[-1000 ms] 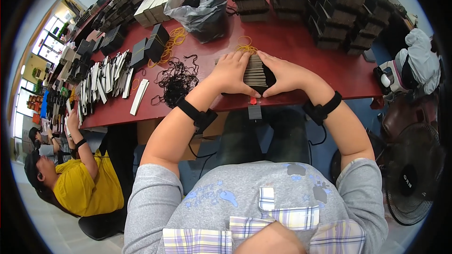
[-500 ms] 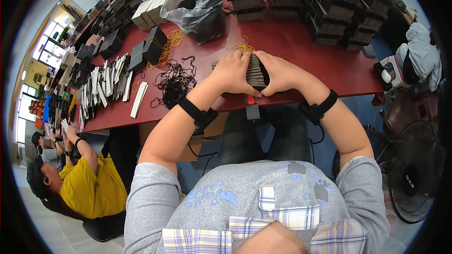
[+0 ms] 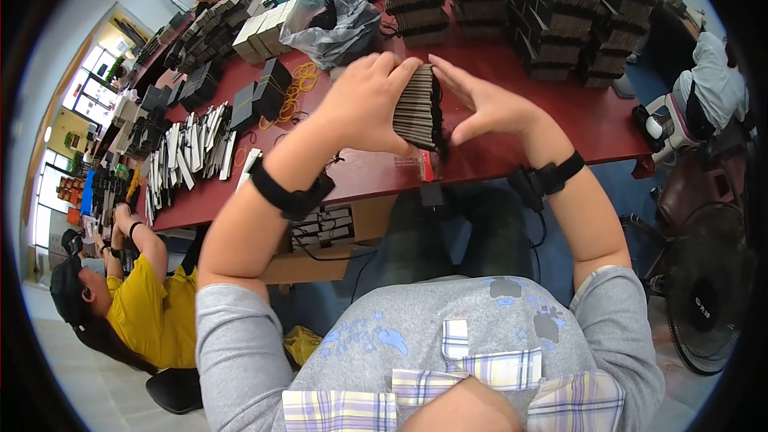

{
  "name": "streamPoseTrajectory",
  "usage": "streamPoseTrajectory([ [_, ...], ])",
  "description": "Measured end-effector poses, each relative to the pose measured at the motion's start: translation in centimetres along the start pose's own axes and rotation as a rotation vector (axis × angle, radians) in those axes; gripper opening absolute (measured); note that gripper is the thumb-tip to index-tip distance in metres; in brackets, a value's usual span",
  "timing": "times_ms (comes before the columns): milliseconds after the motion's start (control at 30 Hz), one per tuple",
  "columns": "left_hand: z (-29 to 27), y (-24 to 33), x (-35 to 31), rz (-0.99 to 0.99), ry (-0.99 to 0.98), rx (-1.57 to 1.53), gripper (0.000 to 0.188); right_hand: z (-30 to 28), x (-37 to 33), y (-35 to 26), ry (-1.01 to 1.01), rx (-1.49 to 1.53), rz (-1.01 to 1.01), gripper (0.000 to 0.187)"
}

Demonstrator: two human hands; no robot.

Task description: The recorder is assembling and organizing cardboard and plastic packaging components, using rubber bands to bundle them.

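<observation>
A bundle of thin, dark flat pieces point(image 3: 416, 108) with grey-brown edges stands packed together near the table's front edge. My left hand point(image 3: 364, 104) grips it from the left, fingers at its far end and thumb at its near end. To its right, my right hand point(image 3: 496, 110) is open, fingers stretched and thumb spread, with a gap between it and the bundle. Just below the bundle, a small red strip point(image 3: 426, 166) shows at the table edge. Whether the bundle touches the table I cannot tell.
On the red table point(image 3: 544, 128), white strips point(image 3: 192, 148) lie heaped at left, near yellow rubber bands point(image 3: 300, 84) and dark blocks point(image 3: 270, 88). A plastic bag point(image 3: 336, 40) and tall dark stacks point(image 3: 556, 16) stand behind. A co-worker in yellow point(image 3: 152, 304) sits left; a fan point(image 3: 704, 296) stands right.
Both hands were round the bundle before. Now my right hand has come away from it, and my left hand has shifted left and turned with the bundle.
</observation>
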State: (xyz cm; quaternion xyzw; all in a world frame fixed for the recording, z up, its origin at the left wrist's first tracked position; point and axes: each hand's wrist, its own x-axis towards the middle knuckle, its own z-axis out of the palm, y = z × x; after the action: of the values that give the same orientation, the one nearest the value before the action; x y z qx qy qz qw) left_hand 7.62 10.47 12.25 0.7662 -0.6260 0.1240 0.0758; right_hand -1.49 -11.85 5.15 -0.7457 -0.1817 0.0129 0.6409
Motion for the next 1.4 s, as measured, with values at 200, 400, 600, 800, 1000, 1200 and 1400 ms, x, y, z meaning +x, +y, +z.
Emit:
streamPoseTrajectory([
  [200, -8.1, 1.8, 0.8, 0.322, -0.172, 0.021, 0.104, 2.8, 2.9, 0.2, -0.262, 0.578, -0.096, 0.105],
  [400, -10.2, 2.8, -0.5, 0.369, -0.282, 0.072, 0.108, 9.2, 1.5, -1.4, -0.644, 0.959, -0.061, 0.083],
  [600, -10.4, 2.2, -1.5, 0.306, -0.362, 0.061, 0.109, 10.7, 0.7, -2.9, -0.633, 0.99, 0.012, 0.045],
  [800, -8.9, 0.8, -3.3, 0.211, -0.272, -0.071, 0.107, 7.0, -0.8, -3.7, -0.52, 0.811, 0.336, 0.018],
  [1000, -1.7, -0.4, -6.2, 0.002, 0.131, -0.339, 0.108, 6.4, 0.0, -5.2, -0.179, 0.664, 0.416, 0.034],
  [1200, 11.0, 0.5, -6.4, -0.382, 0.641, -0.926, 0.121, 7.9, 6.8, -4.2, 0.295, -0.42, 0.218, 0.055],
  [1400, 13.8, 1.4, -6.8, -0.508, 0.832, -0.784, 0.126, 10.2, 8.0, -2.7, 0.237, -1.03, 0.103, 0.043],
])
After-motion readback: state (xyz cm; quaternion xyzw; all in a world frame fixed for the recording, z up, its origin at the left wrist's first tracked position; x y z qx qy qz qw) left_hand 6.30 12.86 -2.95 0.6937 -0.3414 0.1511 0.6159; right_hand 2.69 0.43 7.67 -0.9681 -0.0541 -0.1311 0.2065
